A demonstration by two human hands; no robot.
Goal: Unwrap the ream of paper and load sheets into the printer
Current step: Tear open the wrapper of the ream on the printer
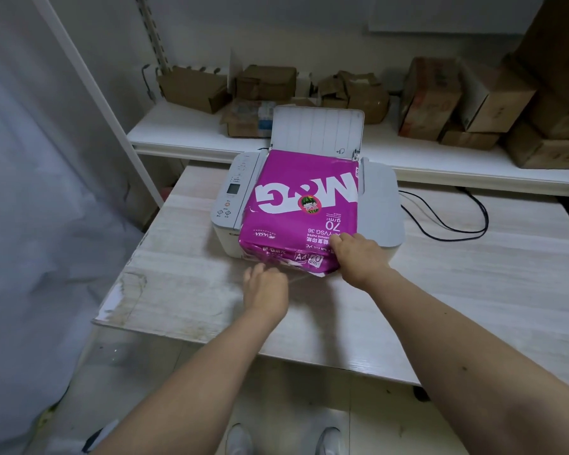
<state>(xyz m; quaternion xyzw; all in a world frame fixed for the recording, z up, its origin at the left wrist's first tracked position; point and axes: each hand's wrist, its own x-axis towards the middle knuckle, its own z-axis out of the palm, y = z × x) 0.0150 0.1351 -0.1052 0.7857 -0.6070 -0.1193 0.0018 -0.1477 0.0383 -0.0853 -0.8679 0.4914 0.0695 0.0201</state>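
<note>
- The magenta-wrapped rectangular ream of paper lies flat on top of the white desktop printer, its near end overhanging the printer's front edge.
- The right hand presses on the ream's near right corner, fingers curled over the wrapper edge.
- The left hand sits just in front of the ream's near end, fingers together and reaching toward the folded flap (whether they pinch it cannot be told).
- The wrapper looks mostly intact, slightly torn at the near end, so unwrapping seems barely begun.
- The printer's white rear paper support, behind the ream, stands raised and holds no sheets; loading remains.
</note>
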